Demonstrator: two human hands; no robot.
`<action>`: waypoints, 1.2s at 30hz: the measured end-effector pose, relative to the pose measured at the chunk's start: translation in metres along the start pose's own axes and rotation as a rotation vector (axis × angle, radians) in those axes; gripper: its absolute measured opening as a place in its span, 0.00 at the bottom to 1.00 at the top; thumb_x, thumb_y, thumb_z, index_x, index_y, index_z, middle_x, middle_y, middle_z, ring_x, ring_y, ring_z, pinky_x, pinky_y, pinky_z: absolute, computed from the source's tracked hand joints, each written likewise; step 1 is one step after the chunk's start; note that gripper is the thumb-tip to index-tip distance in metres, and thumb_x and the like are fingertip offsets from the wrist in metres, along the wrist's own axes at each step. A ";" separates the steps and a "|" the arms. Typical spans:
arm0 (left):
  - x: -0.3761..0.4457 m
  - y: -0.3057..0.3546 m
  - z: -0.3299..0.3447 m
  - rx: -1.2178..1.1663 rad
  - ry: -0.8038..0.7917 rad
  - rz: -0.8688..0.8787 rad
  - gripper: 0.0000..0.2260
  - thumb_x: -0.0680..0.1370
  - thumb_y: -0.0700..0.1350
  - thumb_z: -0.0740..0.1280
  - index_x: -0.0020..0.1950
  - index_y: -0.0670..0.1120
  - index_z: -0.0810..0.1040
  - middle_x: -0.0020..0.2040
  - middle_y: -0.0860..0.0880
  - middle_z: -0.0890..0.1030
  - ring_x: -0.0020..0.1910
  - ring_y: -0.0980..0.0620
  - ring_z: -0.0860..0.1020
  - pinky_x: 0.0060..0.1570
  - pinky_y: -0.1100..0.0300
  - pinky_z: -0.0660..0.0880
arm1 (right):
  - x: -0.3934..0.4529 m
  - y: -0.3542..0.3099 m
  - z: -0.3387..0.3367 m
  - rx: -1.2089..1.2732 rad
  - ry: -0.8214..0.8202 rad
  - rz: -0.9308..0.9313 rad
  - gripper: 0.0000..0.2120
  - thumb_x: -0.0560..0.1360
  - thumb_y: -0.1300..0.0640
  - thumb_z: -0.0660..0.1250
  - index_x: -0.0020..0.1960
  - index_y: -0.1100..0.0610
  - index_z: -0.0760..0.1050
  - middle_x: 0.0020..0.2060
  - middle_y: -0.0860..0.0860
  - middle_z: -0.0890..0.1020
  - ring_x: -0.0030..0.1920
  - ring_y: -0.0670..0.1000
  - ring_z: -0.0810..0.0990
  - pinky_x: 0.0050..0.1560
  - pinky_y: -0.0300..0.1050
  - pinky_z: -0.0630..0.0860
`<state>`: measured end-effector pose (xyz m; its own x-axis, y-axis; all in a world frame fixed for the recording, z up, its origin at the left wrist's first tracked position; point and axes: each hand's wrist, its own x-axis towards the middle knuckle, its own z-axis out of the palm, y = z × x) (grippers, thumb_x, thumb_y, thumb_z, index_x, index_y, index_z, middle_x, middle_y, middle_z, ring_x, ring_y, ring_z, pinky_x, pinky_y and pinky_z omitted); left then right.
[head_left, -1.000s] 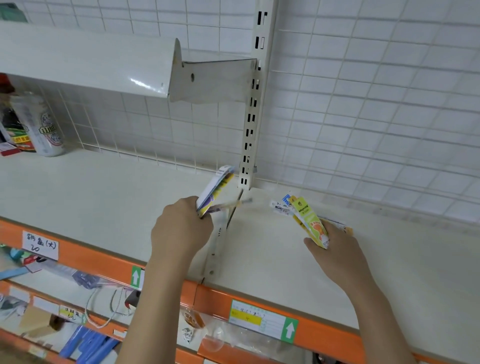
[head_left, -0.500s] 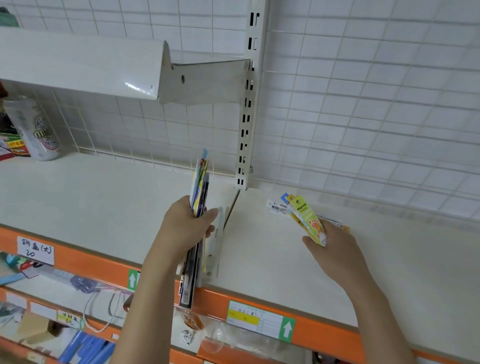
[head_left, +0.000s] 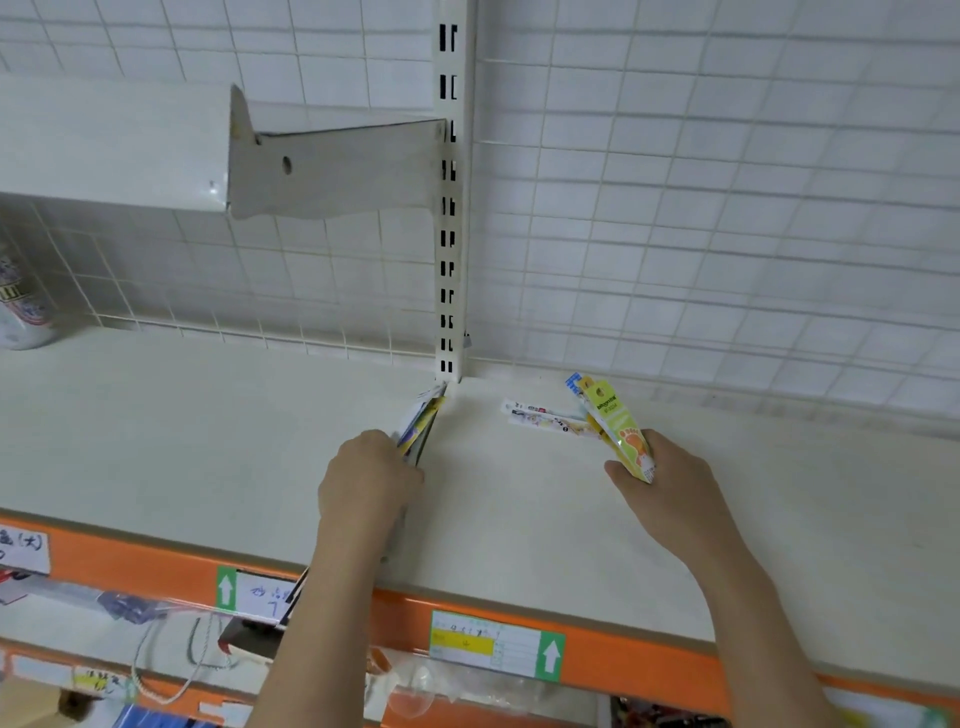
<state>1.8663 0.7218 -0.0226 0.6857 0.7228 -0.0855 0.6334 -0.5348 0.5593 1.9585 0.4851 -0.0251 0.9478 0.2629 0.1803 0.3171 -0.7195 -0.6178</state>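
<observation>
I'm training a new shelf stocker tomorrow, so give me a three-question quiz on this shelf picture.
1. True or false: the left hand grips a bundle of flat packets whose far end points at the foot of the slotted upright.
2. Multiple choice: in the right hand, the front packet is mainly A) red, B) green and yellow, C) black.
3. Fill in: the shelf has a front edge coloured ____.
Key: 1 true; 2 B; 3 orange.
</observation>
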 end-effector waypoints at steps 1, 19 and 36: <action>0.002 0.001 0.000 0.012 0.008 0.007 0.08 0.72 0.41 0.65 0.36 0.44 0.67 0.38 0.45 0.75 0.38 0.43 0.73 0.36 0.59 0.68 | 0.000 0.001 -0.001 -0.003 0.004 0.003 0.05 0.75 0.52 0.66 0.46 0.47 0.69 0.37 0.48 0.75 0.42 0.55 0.76 0.41 0.46 0.70; 0.003 0.018 -0.023 -0.288 0.141 0.228 0.07 0.74 0.41 0.62 0.42 0.40 0.78 0.40 0.40 0.83 0.40 0.38 0.82 0.45 0.46 0.80 | 0.012 0.008 -0.027 0.027 0.101 0.071 0.07 0.76 0.55 0.63 0.52 0.56 0.76 0.40 0.54 0.82 0.44 0.57 0.79 0.43 0.47 0.72; 0.003 0.055 0.008 -0.189 0.076 0.332 0.09 0.74 0.44 0.68 0.45 0.42 0.68 0.33 0.51 0.70 0.38 0.44 0.71 0.29 0.59 0.62 | 0.051 0.012 -0.039 -0.256 -0.034 0.150 0.07 0.75 0.54 0.62 0.39 0.53 0.73 0.38 0.53 0.78 0.46 0.59 0.78 0.41 0.43 0.68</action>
<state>1.9063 0.6907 0.0011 0.8095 0.5579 0.1831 0.2994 -0.6605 0.6886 2.0121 0.4647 0.0064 0.9844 0.1603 0.0730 0.1761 -0.8893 -0.4221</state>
